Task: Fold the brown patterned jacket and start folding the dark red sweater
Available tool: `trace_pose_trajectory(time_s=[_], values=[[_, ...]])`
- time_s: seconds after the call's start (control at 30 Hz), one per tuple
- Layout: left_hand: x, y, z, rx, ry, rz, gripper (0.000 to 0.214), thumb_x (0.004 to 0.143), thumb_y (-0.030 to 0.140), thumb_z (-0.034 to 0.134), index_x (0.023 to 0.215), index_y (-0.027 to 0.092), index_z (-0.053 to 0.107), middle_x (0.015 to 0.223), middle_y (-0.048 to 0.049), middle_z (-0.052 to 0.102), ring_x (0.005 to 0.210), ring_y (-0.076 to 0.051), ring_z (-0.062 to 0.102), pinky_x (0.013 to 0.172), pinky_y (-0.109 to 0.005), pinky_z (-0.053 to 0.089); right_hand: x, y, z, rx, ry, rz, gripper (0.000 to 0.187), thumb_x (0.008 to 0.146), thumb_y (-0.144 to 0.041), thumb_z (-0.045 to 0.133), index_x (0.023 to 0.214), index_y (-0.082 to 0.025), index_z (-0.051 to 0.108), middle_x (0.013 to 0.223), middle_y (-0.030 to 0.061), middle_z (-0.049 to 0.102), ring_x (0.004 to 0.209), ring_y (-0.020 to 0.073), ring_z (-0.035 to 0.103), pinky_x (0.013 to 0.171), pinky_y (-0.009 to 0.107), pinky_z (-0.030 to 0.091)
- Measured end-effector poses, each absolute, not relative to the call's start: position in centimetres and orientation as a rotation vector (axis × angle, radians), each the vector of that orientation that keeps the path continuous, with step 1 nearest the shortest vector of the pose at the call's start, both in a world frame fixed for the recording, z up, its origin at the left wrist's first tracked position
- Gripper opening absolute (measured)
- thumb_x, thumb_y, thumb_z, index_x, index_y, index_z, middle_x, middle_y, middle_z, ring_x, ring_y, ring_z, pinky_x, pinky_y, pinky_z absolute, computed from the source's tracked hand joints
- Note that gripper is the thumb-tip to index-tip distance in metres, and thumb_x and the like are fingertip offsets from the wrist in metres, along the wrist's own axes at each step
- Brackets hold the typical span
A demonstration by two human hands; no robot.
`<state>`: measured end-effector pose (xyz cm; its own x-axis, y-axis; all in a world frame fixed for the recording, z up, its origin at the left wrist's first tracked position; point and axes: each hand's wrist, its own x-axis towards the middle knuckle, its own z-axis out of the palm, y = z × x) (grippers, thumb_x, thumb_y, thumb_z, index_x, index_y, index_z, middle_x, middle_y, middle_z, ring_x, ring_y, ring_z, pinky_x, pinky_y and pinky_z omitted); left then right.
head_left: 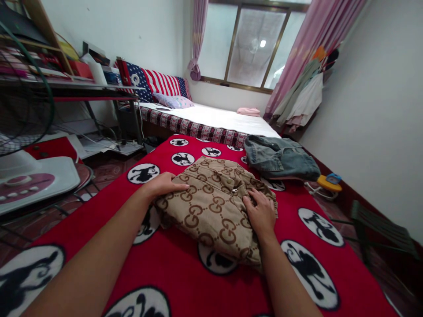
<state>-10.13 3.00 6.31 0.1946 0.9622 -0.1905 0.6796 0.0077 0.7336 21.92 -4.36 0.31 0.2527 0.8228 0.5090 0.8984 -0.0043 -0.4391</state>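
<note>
Across the room, a red blanket (185, 286) is spread, its near edge cut off. Centrally on it lies a folded monogrammed garment (211, 207), its type obscured by folds. Its left edge is met by the left hand (161, 185), fingers partly hidden; whether that grip is closed cannot be told. Its right side is covered by the right hand (262, 211), unclenched.

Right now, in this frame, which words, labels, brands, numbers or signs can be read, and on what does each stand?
"GG": interlocking letters, repeated all over the brown garment.
Possibly "Q" or "O": a round white mark on the flag-patterned cushion, too blurred to be sure.
Unreadable: any print on the stacked items on the desk or the fan base, too small or blurred.
</note>
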Motion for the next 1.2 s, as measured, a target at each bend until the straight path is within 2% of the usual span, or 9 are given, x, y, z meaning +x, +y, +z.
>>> trace_pose_trajectory(time_s=[0.1,0.23,0.37,0.47,0.6,0.73,0.87,1.0,1.2], values=[[-8.6,1.5,8.5,1.732,1.494,0.690,0.052,0.065,0.051,0.069,0.100,0.013,0.071,0.091,-0.0082,0.074,0.082,-0.026,0.068,0.067,-0.029,0.049,21.9,-4.3,0.4,-1.811,-1.479,-0.099,0.044,0.086,-0.046,0.046,0.113,-0.017,0.067,0.125,0.0115,0.063,0.119,0.0292,0.052,0.105,0.048,0.032],[-3.9,-3.6,12.2,2.272,1.730,0.842,0.036,0.074,0.037,0.066,0.103,0.015,0.068,0.096,-0.0091,0.071,0.088,-0.027,0.066,0.076,-0.033,0.049,20.8,-5.1,2.5,-1.622,-1.269,-0.159,0.059,0.088,-0.054,0.042,0.126,-0.011,0.055,0.124,0.0176,0.060,0.115,0.0290,0.054,0.100,0.045,0.038],[1.6,-10.2,12.3,2.840,1.571,0.849,0.028,0.079,0.009,0.054,0.105,0.014,0.064,0.092,-0.0083,0.067,0.080,-0.022,0.063,0.069,-0.031,0.050,19.0,-7.2,7.6,-1.429,-1.352,0.066,0.060,0.091,-0.062,0.033,0.117,-0.015,0.059,0.118,0.0149,0.064,0.112,0.0283,0.057,0.095,0.042,0.042],[4.7,-13.3,9.7,3.071,1.484,0.934,0.027,0.076,0.000,0.050,0.093,0.012,0.066,0.081,-0.0081,0.064,0.068,-0.021,0.061,0.057,-0.030,0.049,18.5,-8.6,11.0,-1.470,-1.360,0.381,0.066,0.078,-0.069,0.053,0.119,-0.018,0.057,0.107,0.0122,0.069,0.101,0.0298,0.064,0.086,0.040,0.048],[6.6,-14.7,7.1,3.081,1.336,0.932,0.015,0.076,0.005,0.056,0.085,0.011,0.067,0.075,-0.0090,0.064,0.064,-0.022,0.061,0.051,-0.031,0.049,19.5,-9.7,11.1,-1.494,-1.326,0.564,0.074,0.056,-0.046,0.082,0.119,-0.018,0.056,0.108,0.0098,0.070,0.097,0.0289,0.066,0.086,0.040,0.051],[5.2,-13.4,8.7,2.821,0.884,0.792,0.019,0.078,0.029,0.066,0.089,0.015,0.070,0.079,-0.0088,0.068,0.067,-0.022,0.064,0.057,-0.030,0.050,21.3,-11.2,8.1,-1.389,-1.224,0.774,0.054,0.060,-0.032,0.077,0.109,-0.015,0.062,0.105,0.0095,0.072,0.096,0.0289,0.068,0.086,0.041,0.053],[1.3,-7.3,10.0,2.090,0.776,1.089,0.036,0.093,0.041,0.042,0.103,0.020,0.069,0.078,-0.0028,0.071,0.067,-0.016,0.066,0.062,-0.025,0.051,22.2,-13.6,7.8,-1.355,-1.031,0.815,0.044,0.059,-0.025,0.073,0.102,-0.017,0.064,0.099,0.0075,0.074,0.090,0.0277,0.070,0.079,0.037,0.056],[-2.3,-0.1,5.0,1.784,1.501,1.508,0.035,0.089,0.032,0.041,0.107,0.017,0.068,0.103,-0.0100,0.069,0.098,-0.023,0.064,0.088,-0.035,0.050,22.8,-13.3,13.1,-1.395,-1.210,0.707,0.041,0.058,-0.018,0.071,0.098,-0.017,0.066,0.089,0.0053,0.075,0.080,0.0248,0.070,0.071,0.033,0.057],[-3.6,2.7,-2.1,2.100,1.418,1.125,0.028,0.080,0.028,0.050,0.096,0.021,0.072,0.107,-0.0073,0.068,0.104,-0.023,0.061,0.095,-0.036,0.047,23.7,-6.8,26.6,-1.388,-1.519,0.303,0.023,0.059,-0.014,0.070,0.082,-0.018,0.071,0.074,0.0016,0.073,0.061,0.0173,0.064,0.054,0.027,0.052]])
